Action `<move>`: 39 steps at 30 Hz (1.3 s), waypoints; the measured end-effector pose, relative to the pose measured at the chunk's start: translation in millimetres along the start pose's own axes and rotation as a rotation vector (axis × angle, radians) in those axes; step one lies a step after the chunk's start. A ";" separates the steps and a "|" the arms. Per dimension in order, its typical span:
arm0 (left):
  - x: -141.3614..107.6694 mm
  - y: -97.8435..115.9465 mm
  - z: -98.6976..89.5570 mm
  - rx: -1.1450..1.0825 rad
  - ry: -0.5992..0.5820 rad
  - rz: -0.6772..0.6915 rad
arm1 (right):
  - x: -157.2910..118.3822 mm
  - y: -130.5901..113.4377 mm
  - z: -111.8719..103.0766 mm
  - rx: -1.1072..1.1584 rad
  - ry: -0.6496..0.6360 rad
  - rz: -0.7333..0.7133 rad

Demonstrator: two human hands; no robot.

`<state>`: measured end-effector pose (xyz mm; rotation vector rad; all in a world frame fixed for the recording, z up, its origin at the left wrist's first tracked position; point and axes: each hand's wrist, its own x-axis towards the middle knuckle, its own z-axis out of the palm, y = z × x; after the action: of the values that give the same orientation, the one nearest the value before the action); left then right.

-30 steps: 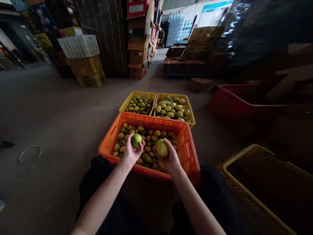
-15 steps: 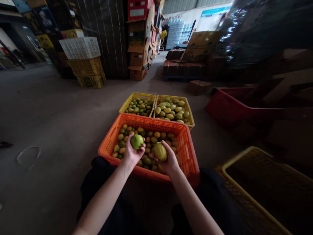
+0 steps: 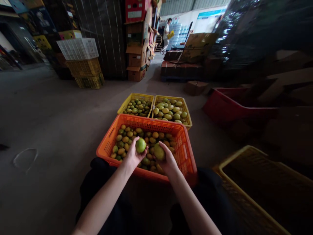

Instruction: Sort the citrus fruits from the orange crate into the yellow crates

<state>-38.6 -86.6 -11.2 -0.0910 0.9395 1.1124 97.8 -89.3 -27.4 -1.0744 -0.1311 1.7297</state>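
Note:
Above the orange crate [image 3: 188, 153], my left hand [image 3: 133, 156] holds a bright green fruit [image 3: 141, 145] between thumb and fingers. My right hand [image 3: 168, 161] grips a duller yellow-green fruit [image 3: 159, 151] just beside it; the two fruits do not touch. Under both hands, the orange crate holds many green and yellow-orange fruits [image 3: 121, 151]. Two yellow crates stand against its far side: the left one [image 3: 119, 107] with small green fruits, the right one [image 3: 189, 117] with larger yellow-green fruits.
A yellow crate [image 3: 241, 153] stands at the right, with a red crate [image 3: 227, 106] beyond. White and yellow crates [image 3: 84, 67] are stacked back left. Cardboard boxes [image 3: 135, 60] rise behind. A person [image 3: 165, 36] with something yellow is in the far passage.
The green fruit in my left hand has turned and shifted slightly right. The view has moved a little. The distant person has come into sight from behind the boxes.

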 end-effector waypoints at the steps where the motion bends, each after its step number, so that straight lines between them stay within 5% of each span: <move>1: 0.3 -0.6 -0.7 -0.030 -0.026 -0.037 | 0.5 -0.9 -1.2 0.013 0.001 0.016; 6: 6.7 -6.2 -3.1 -0.124 -0.119 -0.045 | 2.6 -2.5 -5.1 -0.004 0.022 0.133; 12: 9.0 -10.6 10.0 -0.107 0.044 0.117 | 2.6 0.1 -4.4 0.002 0.092 -0.015; 21: 12.9 -24.1 18.7 -0.208 -0.024 0.049 | -1.3 -7.6 -12.8 0.112 0.137 0.065; 27: 18.6 -27.5 24.2 -0.257 0.023 0.087 | -2.8 -9.9 -12.8 0.143 0.138 -0.016; 34: 20.8 -24.8 15.1 -0.276 -0.130 0.000 | -0.5 -12.5 -15.9 0.210 0.135 0.077; 39: 20.2 -23.1 16.1 -0.293 -0.039 0.061 | 0.2 -12.7 -15.6 0.187 0.149 0.036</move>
<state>-8.3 -75.0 -23.5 -0.2802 0.7433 1.2986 117.8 -89.5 -29.8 -1.0675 0.1422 1.6513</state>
